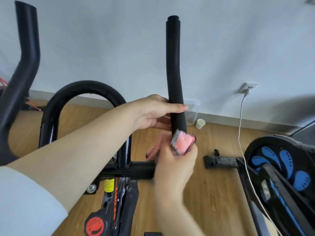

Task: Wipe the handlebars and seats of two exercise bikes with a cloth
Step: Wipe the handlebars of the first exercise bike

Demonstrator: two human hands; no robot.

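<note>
A black foam-covered right handlebar arm point(174, 65) of the near exercise bike rises at centre. My left hand point(153, 111) grips it low down, thumb across the front. Just below, my right hand point(173, 166) holds a pink and grey cloth point(183, 143) wrapped against the bar's base, slightly blurred. The bike's left handlebar arm point(23, 53) stands at the far left, and a black looped centre bar point(85, 87) curves between them. A second bike with a black and blue flywheel cover point(279, 166) sits at the right; neither seat is in view.
A wooden floor runs to a white wall. A paper cup point(200, 123) and a clear plastic box point(192, 113) stand by the skirting. A white cable point(242, 133) hangs from a wall socket point(248, 88) across the second bike. A red knob point(94, 225) sits on the near frame.
</note>
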